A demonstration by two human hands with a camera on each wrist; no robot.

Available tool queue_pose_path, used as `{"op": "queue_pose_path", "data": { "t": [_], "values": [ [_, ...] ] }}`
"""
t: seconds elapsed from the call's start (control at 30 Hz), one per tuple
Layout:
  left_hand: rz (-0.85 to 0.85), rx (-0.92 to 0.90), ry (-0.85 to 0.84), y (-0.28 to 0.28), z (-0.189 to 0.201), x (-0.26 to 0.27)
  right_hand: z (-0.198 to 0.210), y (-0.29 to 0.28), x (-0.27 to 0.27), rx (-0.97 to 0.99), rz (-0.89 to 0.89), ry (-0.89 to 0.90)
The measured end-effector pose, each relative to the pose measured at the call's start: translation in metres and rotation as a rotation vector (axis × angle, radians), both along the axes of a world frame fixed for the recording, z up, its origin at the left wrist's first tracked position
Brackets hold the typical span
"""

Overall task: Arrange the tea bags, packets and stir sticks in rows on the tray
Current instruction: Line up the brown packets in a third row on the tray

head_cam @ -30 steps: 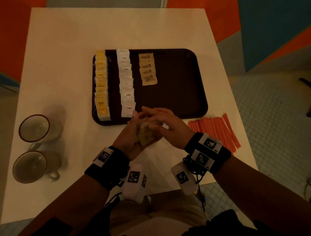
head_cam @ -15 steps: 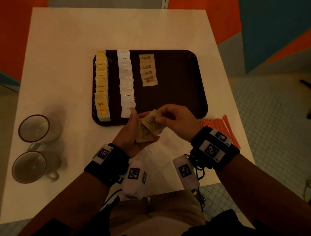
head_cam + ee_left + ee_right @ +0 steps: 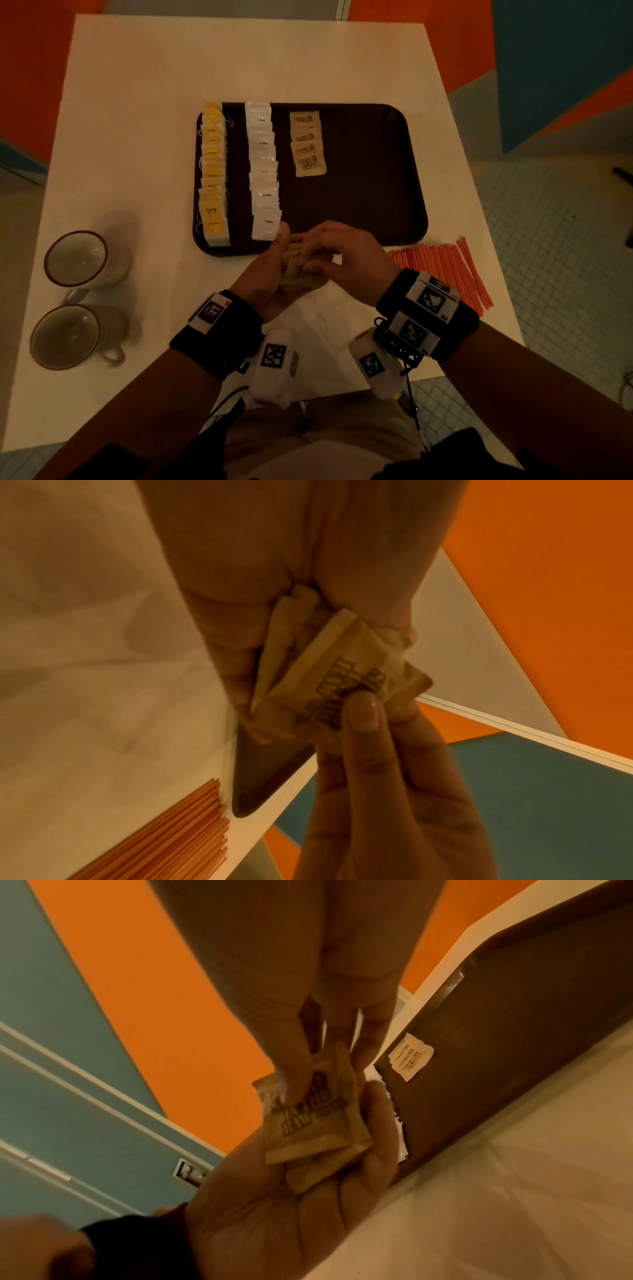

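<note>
Brown packets (image 3: 301, 279) cupped in left hand (image 3: 263, 284), top one apparently tilted, right fingers (image 3: 361, 712) pinching it.

Brown packets (image 3: 308, 1118): matt kraft paper, creased. White coffee packets (image 3: 263, 171): glossy, prob. plastic film. Yellow tea bags (image 3: 213, 164): paper envelopes w/ thread. Tray (image 3: 359, 171): dark matt plastic, textured. Stir sticks (image 3: 445, 267): smooth orange plastic. Mugs (image 3: 77, 258): glazed ceramic.
</note>
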State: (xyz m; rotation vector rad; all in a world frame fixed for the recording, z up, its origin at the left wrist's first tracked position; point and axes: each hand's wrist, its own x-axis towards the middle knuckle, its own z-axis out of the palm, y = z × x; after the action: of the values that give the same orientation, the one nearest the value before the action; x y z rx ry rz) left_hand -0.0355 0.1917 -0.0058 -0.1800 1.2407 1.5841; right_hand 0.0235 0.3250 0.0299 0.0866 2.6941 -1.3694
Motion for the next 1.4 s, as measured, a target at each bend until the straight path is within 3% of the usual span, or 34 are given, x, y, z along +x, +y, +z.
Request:
{"op": "queue_pose_path", "data": {
  "t": [0.2,0.3,0.37,0.47,0.57,0.63,0.73,0.8,0.93,1.07,1.23,1.4],
  "values": [
    [-0.187,-0.035,-0.183,-0.009,-0.002,0.003,0.017,0.015,-0.02,0.214,0.492,-0.147],
    [-0.175,0.038,-0.254,-0.007,0.0,0.004,0.014,0.015,-0.026,0.206,0.579,-0.161],
    [-0.122,0.079,-0.243,-0.004,0.001,0.005,0.01,0.012,-0.024,0.185,0.503,-0.095],
    [-0.015,0.121,-0.214,-0.006,0.002,0.004,0.008,0.018,-0.016,0.066,0.169,-0.03],
    [0.102,0.151,-0.163,-0.007,-0.002,0.002,0.006,0.026,-0.008,-0.225,-0.206,-0.025],
    [0.164,0.184,-0.122,-0.005,-0.002,0.001,0.005,0.028,-0.005,-0.414,-0.361,-0.041],
    [0.167,0.191,-0.073,-0.001,-0.001,-0.002,0.002,0.027,-0.004,-0.675,-0.443,-0.176],
    [0.103,0.194,-0.074,0.002,0.001,-0.002,0.001,0.025,-0.006,-0.718,-0.413,-0.244],
    [0.057,0.235,-0.126,0.008,0.01,-0.002,0.001,0.018,-0.015,-0.408,-0.261,-0.219],
    [0.012,0.209,-0.08,0.007,0.009,-0.004,0.005,0.014,-0.017,-0.043,-0.087,-0.069],
    [-0.031,0.157,-0.096,0.006,0.008,-0.006,0.008,0.003,-0.011,0.415,0.248,-0.187],
    [-0.046,0.104,-0.047,0.004,0.009,0.0,0.0,-0.006,-0.012,0.513,0.324,-0.101]
  ]
}}
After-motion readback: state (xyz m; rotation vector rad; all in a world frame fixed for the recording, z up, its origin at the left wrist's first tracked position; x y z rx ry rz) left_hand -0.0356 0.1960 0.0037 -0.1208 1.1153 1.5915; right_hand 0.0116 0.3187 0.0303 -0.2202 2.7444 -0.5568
